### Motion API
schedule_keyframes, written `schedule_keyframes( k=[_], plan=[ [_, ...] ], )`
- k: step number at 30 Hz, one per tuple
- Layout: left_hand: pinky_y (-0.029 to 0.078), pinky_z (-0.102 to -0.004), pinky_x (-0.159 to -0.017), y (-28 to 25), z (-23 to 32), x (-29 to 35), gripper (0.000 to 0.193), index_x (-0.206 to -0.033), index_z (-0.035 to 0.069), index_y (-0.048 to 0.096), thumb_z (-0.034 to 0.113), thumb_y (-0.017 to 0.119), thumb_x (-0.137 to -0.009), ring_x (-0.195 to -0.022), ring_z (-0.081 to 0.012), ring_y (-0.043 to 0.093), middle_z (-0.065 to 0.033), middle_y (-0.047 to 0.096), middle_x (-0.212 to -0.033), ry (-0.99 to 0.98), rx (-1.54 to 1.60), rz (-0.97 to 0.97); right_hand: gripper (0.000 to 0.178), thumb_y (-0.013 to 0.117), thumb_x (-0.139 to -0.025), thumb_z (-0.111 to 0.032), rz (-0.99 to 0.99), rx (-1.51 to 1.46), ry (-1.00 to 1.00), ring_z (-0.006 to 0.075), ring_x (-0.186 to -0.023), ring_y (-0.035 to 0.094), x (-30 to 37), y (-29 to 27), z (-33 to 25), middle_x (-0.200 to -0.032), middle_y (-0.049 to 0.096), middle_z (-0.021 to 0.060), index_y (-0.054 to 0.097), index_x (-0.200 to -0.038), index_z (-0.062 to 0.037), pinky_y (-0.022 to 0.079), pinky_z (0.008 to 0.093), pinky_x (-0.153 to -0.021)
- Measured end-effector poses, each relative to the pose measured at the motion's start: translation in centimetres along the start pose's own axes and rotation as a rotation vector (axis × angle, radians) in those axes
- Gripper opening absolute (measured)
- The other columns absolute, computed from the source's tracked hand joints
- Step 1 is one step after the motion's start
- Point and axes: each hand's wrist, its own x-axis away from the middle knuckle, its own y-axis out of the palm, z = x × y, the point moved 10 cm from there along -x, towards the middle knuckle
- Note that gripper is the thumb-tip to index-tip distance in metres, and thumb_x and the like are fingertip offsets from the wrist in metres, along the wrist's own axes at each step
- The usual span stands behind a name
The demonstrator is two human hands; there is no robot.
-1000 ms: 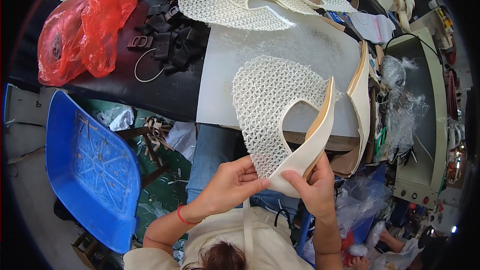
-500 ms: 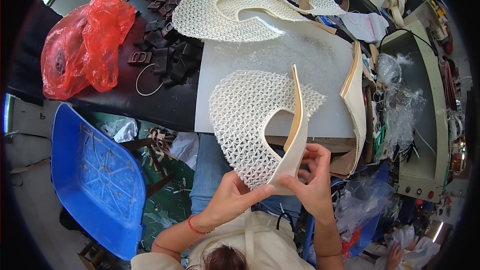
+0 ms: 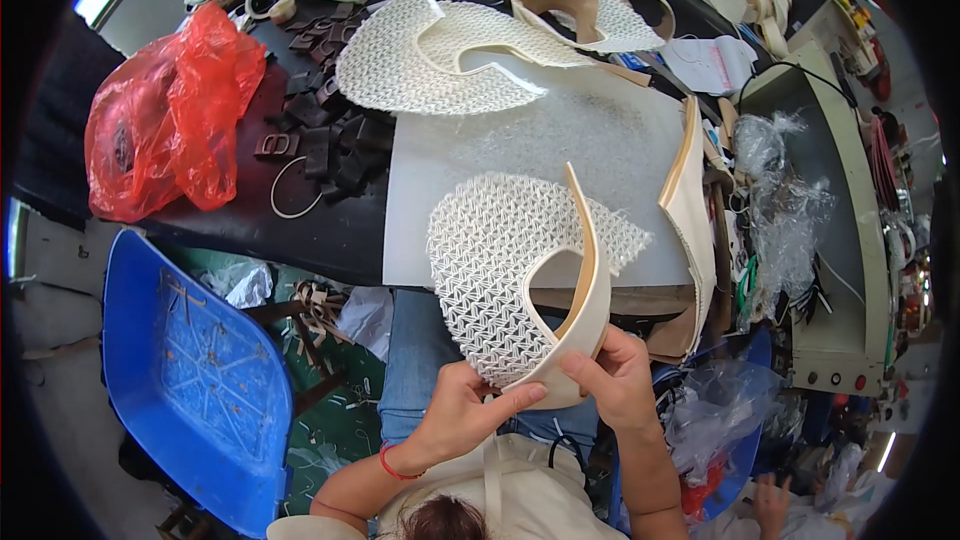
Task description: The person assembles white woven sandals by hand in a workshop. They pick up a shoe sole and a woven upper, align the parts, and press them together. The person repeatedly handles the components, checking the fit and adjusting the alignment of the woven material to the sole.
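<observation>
Held over my lap at the table's front edge is a cream woven shoe upper (image 3: 480,260), with a smooth cream leather strip (image 3: 600,290) curving along its inner edge; the strip's inner face is tan. My left hand (image 3: 465,410) pinches the lower end, thumb on top of the strip and fingers beneath the weave. My right hand (image 3: 618,380) grips the strip a little farther right, its thumb on the front and its fingers behind. The strip's upper end stands free beside the opening. Fingertips under the piece are partly hidden.
A pale board (image 3: 420,230) lies on the black table, with another woven piece (image 3: 400,70) at its far edge and a folded leather piece (image 3: 685,200) on its right. Dark buckled straps (image 3: 340,145) and a red plastic bag (image 3: 180,120) lie left; a blue tub (image 3: 200,370) stands below.
The view has tilted, so the table appears slightly lower. The strip now bends round more at its lower end, and my right hand has shifted slightly along it. Both hands keep hold.
</observation>
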Motion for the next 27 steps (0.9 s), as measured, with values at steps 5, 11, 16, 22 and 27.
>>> schedule_keyframes(
  k=[5,11,16,22,27],
  plan=[
    [0.048,-0.0255,-0.074,1.8,0.1,-0.6,0.033,-0.108,-0.004,0.060,0.009,0.071,-0.079,-0.087,-0.0114,0.059,-0.0066,0.064,-0.098,-0.044,-0.052,-0.078,0.020,0.066,-0.084,-0.017,0.220,0.224,-0.176,0.0032,-0.064,0.049,-0.6,-2.2,-0.9,-0.069,0.060,0.0020,0.061,-0.095,-0.0003,0.043,0.0229,-0.055],
    [0.048,-0.0311,-0.079,-0.3,-2.6,-0.3,0.037,-0.114,-0.008,0.052,0.011,0.061,-0.084,-0.090,-0.0186,0.059,-0.0156,0.060,-0.105,-0.017,-0.381,0.006,0.028,0.066,-0.082,-0.024,0.369,0.695,-0.469,0.0301,-0.059,0.062,1.2,-1.1,-5.5,-0.064,0.058,0.0181,0.051,-0.086,0.0000,0.045,0.0366,-0.048],
    [0.049,-0.0294,-0.065,1.2,-1.7,-0.8,0.036,-0.104,-0.008,0.055,0.018,0.067,-0.083,-0.074,-0.0171,0.060,-0.0097,0.063,-0.085,0.013,-0.171,0.243,0.027,0.063,-0.084,-0.020,0.493,0.702,-0.520,0.0362,-0.055,0.059,3.2,-4.1,-4.9,-0.055,0.054,0.0200,0.044,-0.079,-0.0011,0.043,0.0393,-0.042],
    [0.036,-0.0222,-0.050,-0.6,1.0,-0.5,0.027,-0.103,0.000,0.054,0.018,0.064,-0.085,-0.058,-0.0096,0.047,-0.0061,0.058,-0.077,0.077,-0.264,0.405,0.042,0.067,-0.074,-0.040,0.190,0.607,-0.303,0.0378,-0.063,0.060,4.5,-5.6,-1.4,-0.062,0.057,0.0203,0.053,-0.077,-0.0001,0.045,0.0427,-0.057],
    [0.040,-0.0238,-0.056,-0.2,-0.9,-2.3,0.026,-0.108,0.000,0.054,0.017,0.059,-0.089,-0.061,-0.0107,0.048,-0.0055,0.058,-0.081,0.006,0.020,0.222,0.027,0.066,-0.077,-0.024,-0.015,0.480,-0.206,0.0299,-0.069,0.061,11.3,-10.8,3.7,-0.071,0.061,0.0138,0.056,-0.086,-0.0006,0.043,0.0369,-0.059]
  ],
)
